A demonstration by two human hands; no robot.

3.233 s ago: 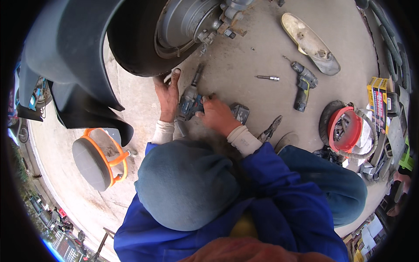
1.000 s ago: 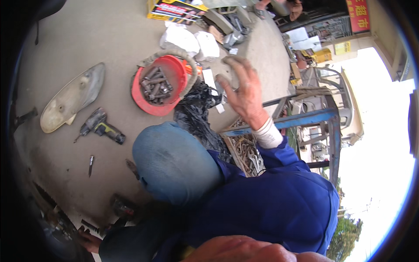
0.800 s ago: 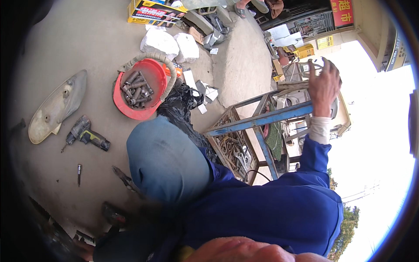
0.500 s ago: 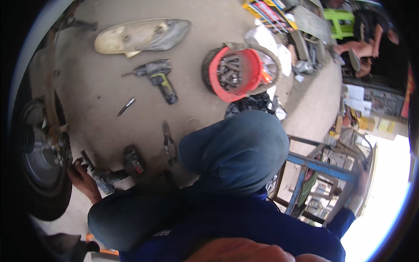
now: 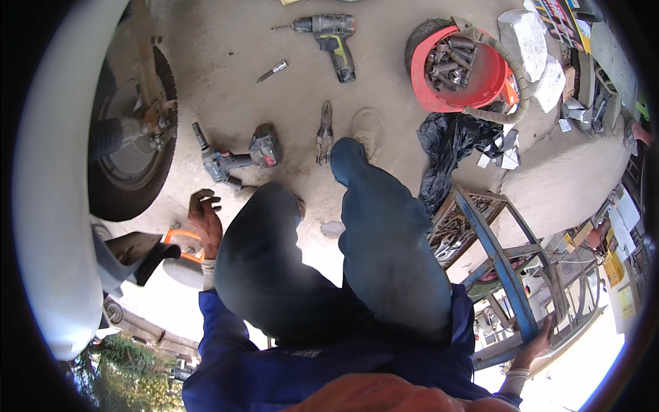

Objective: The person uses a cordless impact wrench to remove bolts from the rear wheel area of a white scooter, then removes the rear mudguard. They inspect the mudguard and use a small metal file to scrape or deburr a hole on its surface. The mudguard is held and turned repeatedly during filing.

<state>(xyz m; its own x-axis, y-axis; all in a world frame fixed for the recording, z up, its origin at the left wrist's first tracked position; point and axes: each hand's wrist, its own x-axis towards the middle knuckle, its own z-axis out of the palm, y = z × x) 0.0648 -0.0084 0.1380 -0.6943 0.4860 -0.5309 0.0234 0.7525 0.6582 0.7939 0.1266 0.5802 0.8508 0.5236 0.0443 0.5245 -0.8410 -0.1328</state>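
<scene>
My left hand (image 5: pixel 204 218) hangs beside my left knee, holding nothing, its fingers loosely bent and apart. Just beyond it, a cordless impact wrench (image 5: pixel 221 163) lies on the floor, its battery pack (image 5: pixel 266 145) toward my feet. On the far left is a vehicle wheel (image 5: pixel 130 147) with a dark brake disc or drum; my hand is clear of it. My right hand (image 5: pixel 537 345) is closed round the edge of a blue metal stand (image 5: pixel 504 278) at my right side; part of its fingers is hidden. Pliers (image 5: pixel 324 134) lie in front of my shoe.
Farther off lie a cordless drill (image 5: pixel 335 44) and a small metal tool bit (image 5: pixel 272 71). A red bowl-like container (image 5: pixel 484 72) holds several metal sockets. Black plastic sheeting (image 5: pixel 449 147) and white blocks (image 5: pixel 523 38) are to the right. An orange-framed object (image 5: pixel 184 237) stands near my left wrist.
My left hand has drawn back from beside the wheel toward my knee. My right hand, blurred earlier, now holds the stand. The view has shifted, and my knees have moved apart.
</scene>
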